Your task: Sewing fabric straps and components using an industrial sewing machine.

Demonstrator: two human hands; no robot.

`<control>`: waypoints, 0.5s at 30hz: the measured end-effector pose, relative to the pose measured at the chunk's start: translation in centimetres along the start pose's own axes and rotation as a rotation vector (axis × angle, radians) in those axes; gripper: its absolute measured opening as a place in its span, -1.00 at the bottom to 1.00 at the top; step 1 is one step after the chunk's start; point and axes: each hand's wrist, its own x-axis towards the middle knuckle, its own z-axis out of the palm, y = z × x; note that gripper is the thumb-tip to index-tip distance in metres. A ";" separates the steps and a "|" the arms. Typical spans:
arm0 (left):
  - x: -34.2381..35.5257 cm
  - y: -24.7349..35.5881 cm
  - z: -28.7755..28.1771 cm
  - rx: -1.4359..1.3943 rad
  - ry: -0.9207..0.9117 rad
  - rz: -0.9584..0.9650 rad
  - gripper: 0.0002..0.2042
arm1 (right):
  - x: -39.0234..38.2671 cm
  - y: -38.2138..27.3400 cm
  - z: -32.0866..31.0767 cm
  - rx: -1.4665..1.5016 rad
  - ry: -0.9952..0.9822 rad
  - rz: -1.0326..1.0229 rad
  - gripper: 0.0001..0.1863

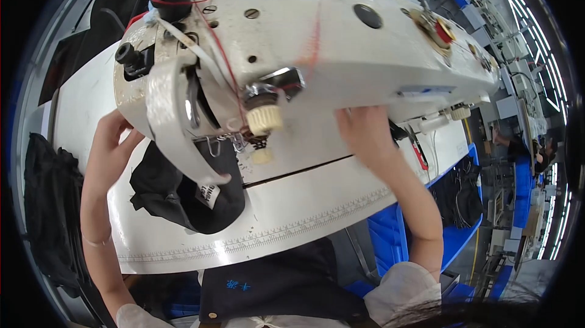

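Observation:
A cream-coloured sewing machine (274, 35) with red thread spans the view. Black fabric (189, 203) with a small white label (207, 195) lies beneath its needle end, its front part bunched on the white table. My left hand (113, 139) is left of the machine head, thumb pointing toward the fabric; its other fingertips are hidden behind the head. Reaching under the machine's arm, my right hand (368, 136) is slightly blurred and its fingers are out of sight. What either hand grips, if anything, does not show.
A printed ruler scale (262, 233) runs along the table's front edge. More black fabric (49, 206) hangs at the left. Blue bins (390, 236) with dark pieces stand at the right, below the table. A red-and-black tool (419, 154) lies beside the machine. Another person (539, 154) is far right.

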 end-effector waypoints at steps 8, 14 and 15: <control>-5.7 9.5 5.2 -0.020 -0.317 0.142 -0.93 | 3.3 5.3 3.4 -0.194 0.113 -0.087 -0.76; -5.0 11.3 10.0 -0.041 -0.588 0.376 -0.88 | 3.8 3.8 5.1 -0.088 0.196 -0.054 -0.76; -4.4 11.4 11.2 0.010 -0.590 0.402 -0.84 | 2.1 4.5 4.5 -0.074 0.198 -0.054 -0.76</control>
